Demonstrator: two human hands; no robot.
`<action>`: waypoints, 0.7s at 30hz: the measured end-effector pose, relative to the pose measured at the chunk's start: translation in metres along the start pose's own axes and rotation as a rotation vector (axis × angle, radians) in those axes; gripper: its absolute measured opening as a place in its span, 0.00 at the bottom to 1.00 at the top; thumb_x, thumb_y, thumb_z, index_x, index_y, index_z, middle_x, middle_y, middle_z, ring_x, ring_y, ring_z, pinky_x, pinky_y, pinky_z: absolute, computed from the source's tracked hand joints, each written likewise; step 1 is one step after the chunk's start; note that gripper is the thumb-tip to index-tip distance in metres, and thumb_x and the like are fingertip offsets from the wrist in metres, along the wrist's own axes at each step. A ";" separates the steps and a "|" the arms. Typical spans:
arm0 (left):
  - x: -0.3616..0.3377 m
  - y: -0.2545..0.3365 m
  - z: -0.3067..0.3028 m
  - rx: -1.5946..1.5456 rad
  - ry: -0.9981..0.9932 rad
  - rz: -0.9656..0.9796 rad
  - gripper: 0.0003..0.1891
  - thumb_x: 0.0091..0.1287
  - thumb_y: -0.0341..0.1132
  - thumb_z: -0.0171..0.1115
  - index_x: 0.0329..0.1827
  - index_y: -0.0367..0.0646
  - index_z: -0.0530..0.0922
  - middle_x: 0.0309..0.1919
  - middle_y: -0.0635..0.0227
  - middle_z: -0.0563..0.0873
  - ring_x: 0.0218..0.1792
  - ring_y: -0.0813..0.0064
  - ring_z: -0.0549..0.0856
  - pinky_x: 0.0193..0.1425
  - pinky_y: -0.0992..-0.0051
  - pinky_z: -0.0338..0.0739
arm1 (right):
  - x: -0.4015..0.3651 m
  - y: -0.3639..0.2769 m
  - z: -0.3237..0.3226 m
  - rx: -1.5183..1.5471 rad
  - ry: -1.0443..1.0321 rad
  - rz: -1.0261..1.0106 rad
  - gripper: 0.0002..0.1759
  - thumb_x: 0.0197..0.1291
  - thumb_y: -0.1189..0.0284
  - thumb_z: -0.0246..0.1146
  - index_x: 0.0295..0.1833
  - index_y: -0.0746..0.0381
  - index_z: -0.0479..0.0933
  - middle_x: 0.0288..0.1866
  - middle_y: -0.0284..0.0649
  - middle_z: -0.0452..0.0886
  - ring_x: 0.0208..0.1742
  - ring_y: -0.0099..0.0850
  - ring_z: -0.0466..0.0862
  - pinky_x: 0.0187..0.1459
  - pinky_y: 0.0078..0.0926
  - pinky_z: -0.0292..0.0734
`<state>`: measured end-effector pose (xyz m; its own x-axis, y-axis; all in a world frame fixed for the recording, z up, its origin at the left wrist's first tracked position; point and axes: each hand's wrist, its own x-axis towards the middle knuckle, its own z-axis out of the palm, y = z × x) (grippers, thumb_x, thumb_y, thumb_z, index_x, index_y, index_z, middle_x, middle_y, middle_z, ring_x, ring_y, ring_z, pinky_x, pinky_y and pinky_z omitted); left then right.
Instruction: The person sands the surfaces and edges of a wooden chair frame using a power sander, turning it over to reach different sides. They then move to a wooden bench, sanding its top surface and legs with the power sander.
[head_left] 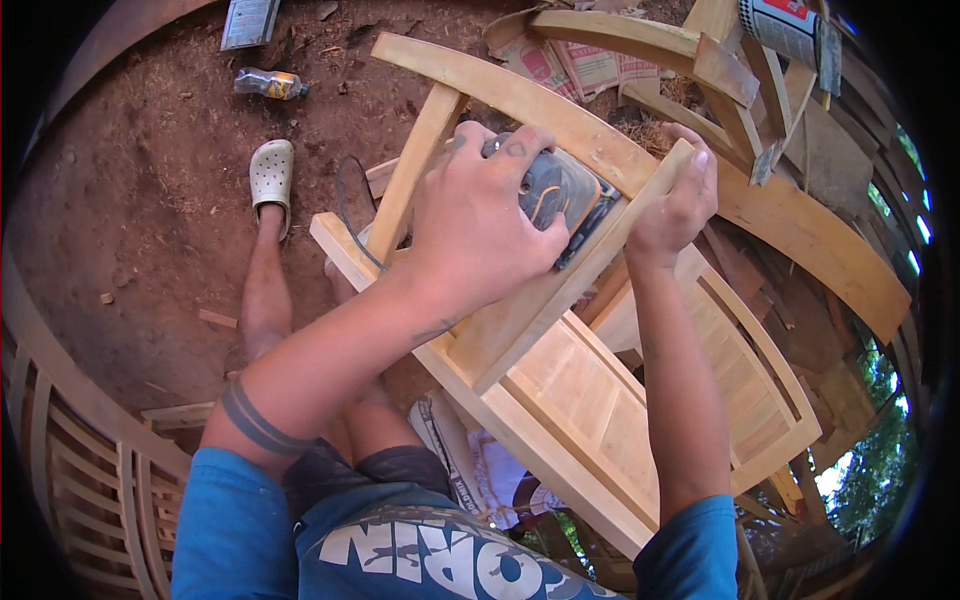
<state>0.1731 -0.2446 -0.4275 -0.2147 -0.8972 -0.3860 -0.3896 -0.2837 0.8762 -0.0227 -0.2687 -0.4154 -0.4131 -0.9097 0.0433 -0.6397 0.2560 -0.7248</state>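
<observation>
A dark power sander (548, 190) rests flat on a wide wooden panel of a pale furniture frame (500, 95). My left hand (490, 215) is wrapped over the top of the sander, its fingers curled round the body. A thin black cable (345, 205) loops beside the frame, left of that hand. On the right, my right hand (680, 205) grips the upper corner of the panel's light wooden edge (590, 275), fingers bent over it. Below lies the slatted panel part of the frame (580, 395).
A plastic bottle (270, 84) and a metal can (248, 22) lie on the dirt floor. Curved wooden pieces (830, 250) and another can (780, 28) stand at the right. Slatted woodwork (90, 470) is at lower left. My foot wears a white clog (271, 175).
</observation>
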 end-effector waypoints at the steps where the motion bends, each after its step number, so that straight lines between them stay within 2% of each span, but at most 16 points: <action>1: -0.002 0.002 0.002 -0.008 0.013 0.021 0.28 0.51 0.36 0.75 0.58 0.49 0.78 0.44 0.54 0.81 0.45 0.52 0.86 0.52 0.59 0.83 | 0.000 0.000 0.000 0.000 0.000 0.002 0.23 0.80 0.63 0.43 0.52 0.67 0.81 0.47 0.38 0.83 0.48 0.27 0.77 0.56 0.27 0.71; 4: -0.006 0.004 0.005 -0.030 0.036 0.069 0.29 0.51 0.35 0.75 0.59 0.48 0.78 0.45 0.54 0.81 0.45 0.52 0.86 0.52 0.59 0.83 | 0.001 -0.001 0.000 -0.015 -0.005 -0.014 0.24 0.80 0.62 0.43 0.51 0.67 0.81 0.48 0.38 0.83 0.49 0.27 0.78 0.56 0.27 0.70; 9: -0.023 0.002 0.000 -0.042 -0.023 0.007 0.30 0.51 0.33 0.75 0.60 0.48 0.77 0.48 0.53 0.80 0.45 0.51 0.87 0.53 0.60 0.84 | 0.001 -0.001 -0.001 -0.084 -0.018 -0.050 0.25 0.80 0.62 0.42 0.50 0.67 0.82 0.48 0.40 0.83 0.49 0.29 0.78 0.57 0.28 0.71; 16: -0.108 -0.033 -0.002 -0.054 -0.080 -0.071 0.31 0.48 0.33 0.78 0.58 0.50 0.77 0.50 0.55 0.79 0.48 0.51 0.86 0.53 0.59 0.84 | 0.002 0.001 -0.001 -0.118 -0.016 -0.090 0.26 0.80 0.61 0.41 0.51 0.68 0.82 0.49 0.42 0.84 0.52 0.32 0.79 0.59 0.29 0.71; 21: -0.160 -0.060 0.004 -0.001 -0.035 -0.005 0.32 0.45 0.33 0.79 0.57 0.49 0.78 0.50 0.54 0.79 0.49 0.50 0.85 0.49 0.58 0.84 | 0.002 0.001 -0.001 -0.093 -0.013 -0.075 0.26 0.80 0.62 0.42 0.50 0.69 0.82 0.49 0.42 0.84 0.53 0.31 0.79 0.60 0.29 0.71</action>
<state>0.2272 -0.0831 -0.4194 -0.2443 -0.8833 -0.4002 -0.3896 -0.2885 0.8746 -0.0249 -0.2703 -0.4159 -0.3537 -0.9315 0.0853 -0.7262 0.2160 -0.6526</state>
